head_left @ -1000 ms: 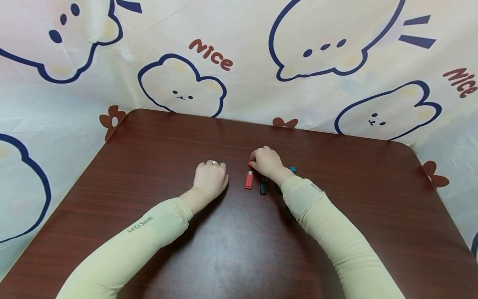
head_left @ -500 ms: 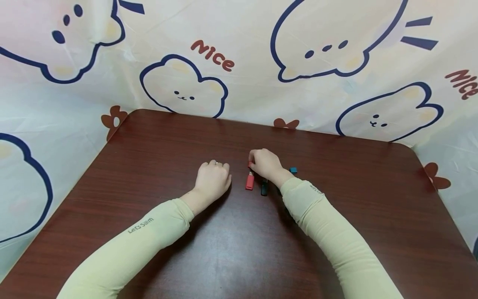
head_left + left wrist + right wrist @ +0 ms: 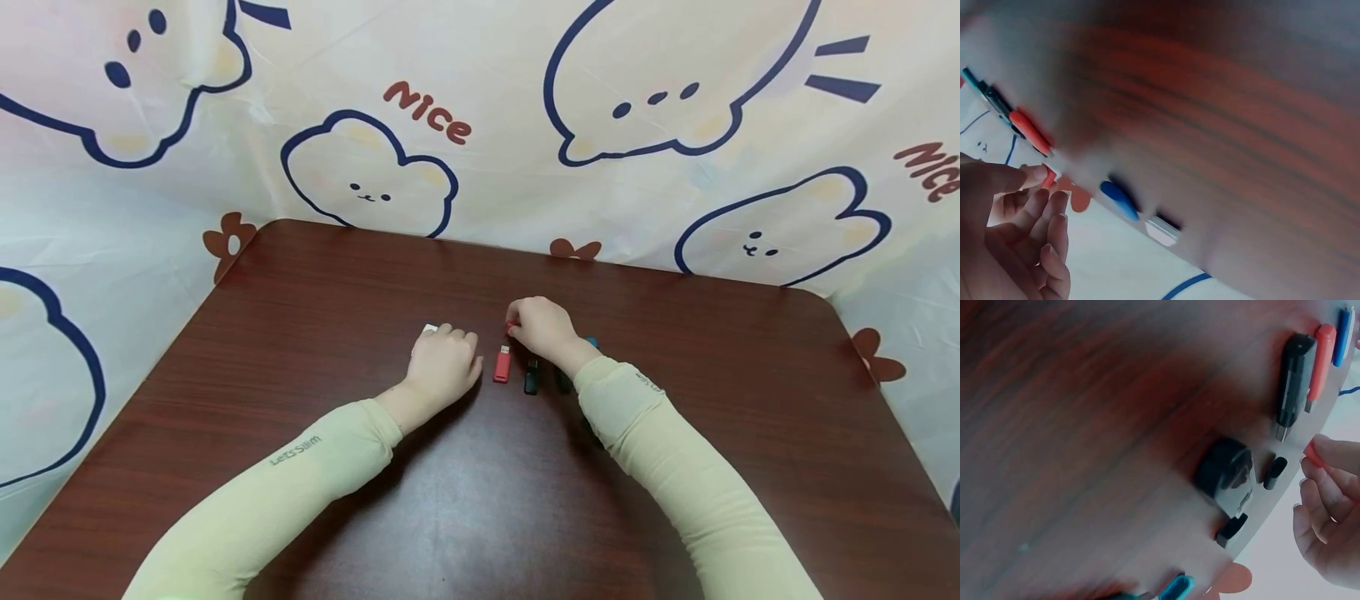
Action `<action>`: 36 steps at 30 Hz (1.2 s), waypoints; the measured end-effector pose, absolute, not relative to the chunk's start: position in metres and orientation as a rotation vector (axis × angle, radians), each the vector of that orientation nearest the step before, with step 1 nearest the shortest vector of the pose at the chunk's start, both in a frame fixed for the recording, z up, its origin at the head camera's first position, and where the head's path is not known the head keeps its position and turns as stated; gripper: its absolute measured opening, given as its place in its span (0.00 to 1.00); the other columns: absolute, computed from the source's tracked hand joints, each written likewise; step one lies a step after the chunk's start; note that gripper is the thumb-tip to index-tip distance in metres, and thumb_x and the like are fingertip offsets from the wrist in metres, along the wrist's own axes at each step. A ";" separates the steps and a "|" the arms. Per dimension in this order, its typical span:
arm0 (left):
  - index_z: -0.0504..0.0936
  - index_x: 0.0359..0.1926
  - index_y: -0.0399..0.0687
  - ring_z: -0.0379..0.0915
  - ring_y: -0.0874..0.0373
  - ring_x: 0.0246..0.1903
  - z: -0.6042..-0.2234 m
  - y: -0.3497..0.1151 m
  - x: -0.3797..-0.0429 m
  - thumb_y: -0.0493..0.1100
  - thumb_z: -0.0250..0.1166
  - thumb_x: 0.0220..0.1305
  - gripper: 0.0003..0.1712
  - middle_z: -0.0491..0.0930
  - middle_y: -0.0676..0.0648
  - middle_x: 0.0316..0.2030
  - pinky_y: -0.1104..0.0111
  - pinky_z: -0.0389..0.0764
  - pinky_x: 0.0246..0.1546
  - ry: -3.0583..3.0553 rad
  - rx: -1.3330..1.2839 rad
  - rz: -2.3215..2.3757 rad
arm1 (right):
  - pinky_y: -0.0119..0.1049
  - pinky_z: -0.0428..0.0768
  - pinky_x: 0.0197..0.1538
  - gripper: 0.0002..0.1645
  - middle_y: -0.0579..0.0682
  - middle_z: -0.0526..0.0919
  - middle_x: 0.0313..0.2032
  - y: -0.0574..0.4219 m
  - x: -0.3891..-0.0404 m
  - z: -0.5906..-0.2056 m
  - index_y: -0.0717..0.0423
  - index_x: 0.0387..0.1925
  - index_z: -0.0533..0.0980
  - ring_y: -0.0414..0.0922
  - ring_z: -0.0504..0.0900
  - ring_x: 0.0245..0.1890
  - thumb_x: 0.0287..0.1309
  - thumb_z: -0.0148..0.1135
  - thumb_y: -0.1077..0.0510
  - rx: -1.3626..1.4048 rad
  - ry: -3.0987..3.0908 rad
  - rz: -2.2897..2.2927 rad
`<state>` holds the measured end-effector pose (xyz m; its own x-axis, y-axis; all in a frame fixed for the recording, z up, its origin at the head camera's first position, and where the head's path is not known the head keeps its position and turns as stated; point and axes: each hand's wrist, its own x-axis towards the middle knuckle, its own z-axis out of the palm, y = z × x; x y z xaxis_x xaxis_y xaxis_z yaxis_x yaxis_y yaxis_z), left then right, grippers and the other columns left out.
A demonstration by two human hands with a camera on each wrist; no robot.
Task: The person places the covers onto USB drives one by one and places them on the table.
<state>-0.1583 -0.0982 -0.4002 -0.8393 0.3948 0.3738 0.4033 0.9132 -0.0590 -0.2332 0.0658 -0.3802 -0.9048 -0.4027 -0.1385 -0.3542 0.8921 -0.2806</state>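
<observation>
**Right hand pinches red cap just beyond bare red USB stick; left hand bent beside it**

Right hand (image 3: pixel 543 327): thumb and index narrow, pinching the small red cap (image 3: pixel 1314 453). Cap is just past the far, plug end of the red USB stick (image 3: pixel 501 367), apart from it; stick lies on the table (image 3: pixel 480 500), metal plug pointing far. Other right fingers loosely bent.

Left hand (image 3: pixel 444 362): left of the red stick, back of hand up, fingers loosely bent. Head view hides its fingertips; in left wrist view its thumb overlaps the red cap in line of sight, contact can't be told from there. Right wrist view shows the cap between the right fingers.

Far side of left hand: blue piece (image 3: pixel 1119 200) and white piece (image 3: pixel 1163 231), side by side on the table.

Just right of red stick: black USB stick (image 3: pixel 532 379), plug pointing far too. Further right, chunky black piece (image 3: pixel 1219 465), partly under the right arm in head view. Two small black caps (image 3: pixel 1277 470) on the far side of the black items. Teal piece (image 3: pixel 1175 589) further right again.

Pale sleeves (image 3: pixel 247 492) on both arms. Cartoon-print backdrop (image 3: pixel 495 183) behind the far edge.
</observation>
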 end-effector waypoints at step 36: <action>0.82 0.24 0.46 0.77 0.53 0.28 -0.397 -0.056 -0.172 0.50 0.64 0.57 0.13 0.84 0.47 0.26 0.61 0.77 0.26 -3.077 -0.453 -0.088 | 0.38 0.75 0.34 0.05 0.50 0.84 0.35 0.096 -0.228 -0.374 0.53 0.36 0.79 0.43 0.77 0.27 0.58 0.60 0.58 -0.459 2.900 -0.485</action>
<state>-0.1723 -0.0557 -0.3965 -0.9571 0.2872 0.0384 0.2889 0.9560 0.0514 -0.2285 0.0956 -0.3743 -0.9391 -0.3254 -0.1104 -0.2718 0.9000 -0.3407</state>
